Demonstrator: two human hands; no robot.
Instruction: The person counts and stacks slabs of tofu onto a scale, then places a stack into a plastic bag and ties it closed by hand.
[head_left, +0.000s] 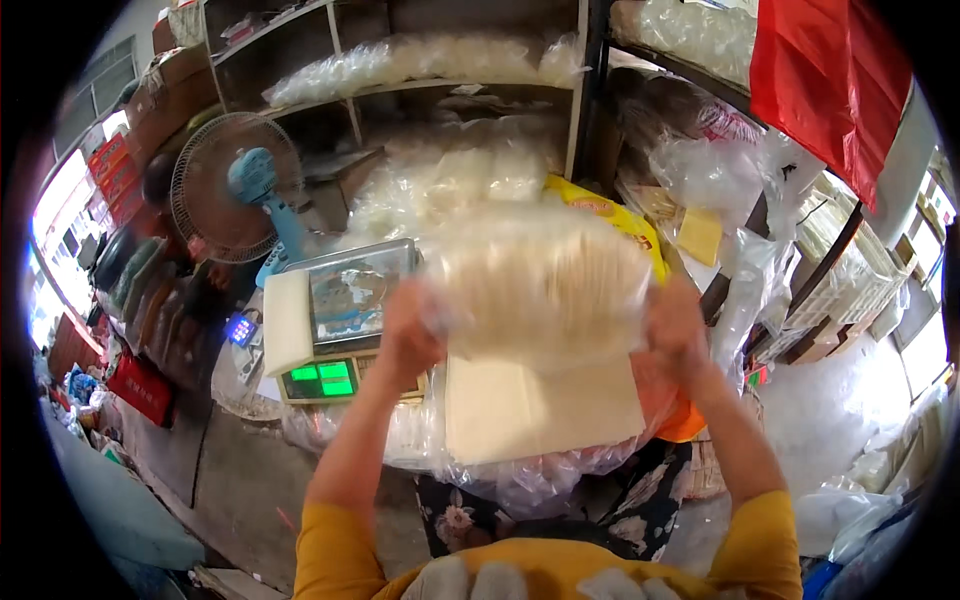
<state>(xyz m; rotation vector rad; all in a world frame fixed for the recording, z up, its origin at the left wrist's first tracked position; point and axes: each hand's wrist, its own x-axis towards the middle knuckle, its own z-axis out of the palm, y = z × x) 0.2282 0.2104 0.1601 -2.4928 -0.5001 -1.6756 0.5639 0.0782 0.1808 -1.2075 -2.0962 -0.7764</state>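
Note:
A clear plastic bag packed with thin, pale, stick-like pieces is stretched between my two hands, blurred by motion. My left hand grips the bag's left end, beside a digital scale. The bag's right end is in my right hand, near a yellow printed bag. Below the bag lies a flat cream-coloured sheet on plastic-covered goods. The scale shows lit green displays, and its metal pan is worn. What exactly the pieces are, I cannot tell.
A blue fan stands behind the scale at the left. More filled clear bags are heaped beyond my hands, below shelves holding further bags. Red plastic hangs at upper right. A small device with a lit display sits left of the scale.

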